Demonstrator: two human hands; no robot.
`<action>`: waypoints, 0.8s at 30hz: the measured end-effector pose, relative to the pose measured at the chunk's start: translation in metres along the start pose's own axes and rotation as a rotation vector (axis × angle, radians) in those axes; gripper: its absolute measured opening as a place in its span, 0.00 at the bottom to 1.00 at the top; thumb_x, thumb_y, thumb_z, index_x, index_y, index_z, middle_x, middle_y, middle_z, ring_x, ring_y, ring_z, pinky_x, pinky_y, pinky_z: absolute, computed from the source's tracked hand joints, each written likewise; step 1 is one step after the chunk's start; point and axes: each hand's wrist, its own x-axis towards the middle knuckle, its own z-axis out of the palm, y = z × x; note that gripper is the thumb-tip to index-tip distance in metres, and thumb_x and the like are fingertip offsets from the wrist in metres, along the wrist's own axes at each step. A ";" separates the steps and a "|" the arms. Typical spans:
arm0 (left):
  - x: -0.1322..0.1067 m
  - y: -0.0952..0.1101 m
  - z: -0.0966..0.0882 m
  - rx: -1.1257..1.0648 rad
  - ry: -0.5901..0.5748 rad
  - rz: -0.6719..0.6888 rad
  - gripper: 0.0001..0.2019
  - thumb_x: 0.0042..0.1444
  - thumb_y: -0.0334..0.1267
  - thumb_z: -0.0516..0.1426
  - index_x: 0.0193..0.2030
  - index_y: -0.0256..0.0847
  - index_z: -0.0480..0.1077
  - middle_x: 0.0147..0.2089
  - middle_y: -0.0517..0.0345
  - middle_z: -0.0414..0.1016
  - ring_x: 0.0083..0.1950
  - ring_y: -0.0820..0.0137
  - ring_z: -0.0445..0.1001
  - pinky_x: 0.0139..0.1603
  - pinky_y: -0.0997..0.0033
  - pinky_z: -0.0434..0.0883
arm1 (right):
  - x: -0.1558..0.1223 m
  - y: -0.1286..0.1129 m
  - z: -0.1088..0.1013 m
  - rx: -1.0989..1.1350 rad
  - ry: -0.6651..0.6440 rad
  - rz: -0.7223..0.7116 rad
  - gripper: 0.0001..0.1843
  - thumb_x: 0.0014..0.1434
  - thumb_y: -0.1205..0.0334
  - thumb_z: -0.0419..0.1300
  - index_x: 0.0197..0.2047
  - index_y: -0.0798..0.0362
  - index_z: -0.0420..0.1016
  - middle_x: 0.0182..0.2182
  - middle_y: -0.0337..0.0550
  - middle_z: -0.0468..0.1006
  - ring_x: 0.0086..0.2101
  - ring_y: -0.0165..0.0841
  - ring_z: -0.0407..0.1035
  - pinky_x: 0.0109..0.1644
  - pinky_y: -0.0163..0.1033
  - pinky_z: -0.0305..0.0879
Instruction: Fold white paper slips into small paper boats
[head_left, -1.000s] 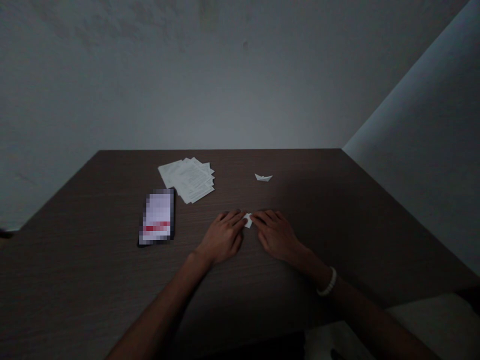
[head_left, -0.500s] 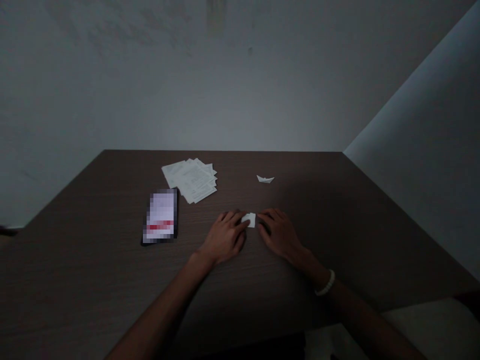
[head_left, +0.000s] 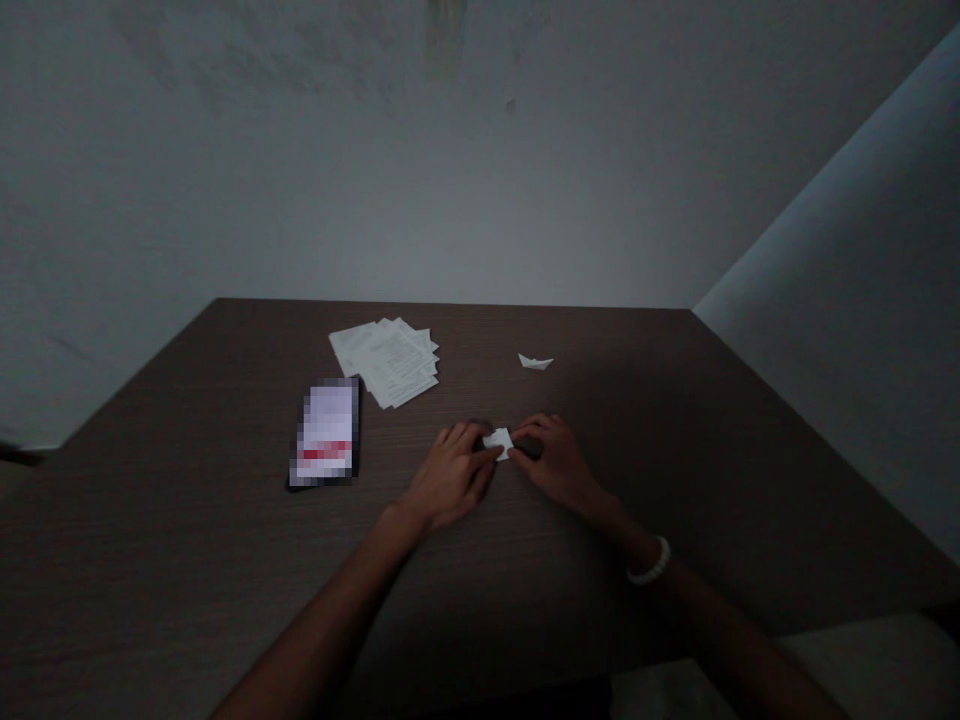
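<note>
A small white folded piece of paper (head_left: pixel 498 441) lies on the dark wooden table (head_left: pixel 675 450) between my two hands. My left hand (head_left: pixel 448 478) rests on the table with its fingertips pressed on the paper's left edge. My right hand (head_left: pixel 553 464) has its fingers curled and pinches the paper's right side. A white bead bracelet (head_left: pixel 649 564) is on my right wrist. The room is dim.
A fanned stack of white paper sheets (head_left: pixel 386 359) lies at the back left of the table. A phone with a lit screen (head_left: pixel 326 433) lies left of my hands. A small folded paper boat (head_left: pixel 535 361) sits behind them. Walls close the table's far and right sides.
More of the small paper shows now than a second ago. My right fingers have curled from flat into a pinch on it. The view has shifted slightly.
</note>
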 end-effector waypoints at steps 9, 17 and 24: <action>0.002 -0.012 0.009 -0.054 0.141 -0.057 0.10 0.63 0.37 0.53 0.44 0.41 0.75 0.44 0.53 0.76 0.47 0.62 0.69 0.45 0.60 0.63 | 0.002 -0.007 0.004 0.043 -0.063 -0.020 0.04 0.56 0.65 0.65 0.29 0.49 0.76 0.33 0.38 0.79 0.37 0.34 0.68 0.45 0.41 0.61; 0.002 -0.017 0.013 -0.141 0.268 -0.056 0.09 0.62 0.37 0.55 0.40 0.43 0.77 0.39 0.54 0.78 0.42 0.65 0.71 0.44 0.61 0.65 | 0.002 -0.015 0.004 0.092 -0.074 -0.028 0.05 0.57 0.64 0.64 0.29 0.49 0.76 0.31 0.38 0.80 0.36 0.34 0.69 0.44 0.41 0.59; 0.007 -0.015 0.010 -0.344 0.351 -0.041 0.07 0.58 0.39 0.59 0.33 0.39 0.76 0.36 0.54 0.77 0.40 0.67 0.71 0.44 0.63 0.67 | 0.002 -0.017 -0.001 0.043 -0.067 -0.072 0.05 0.57 0.63 0.65 0.30 0.50 0.75 0.33 0.37 0.80 0.37 0.34 0.68 0.46 0.42 0.57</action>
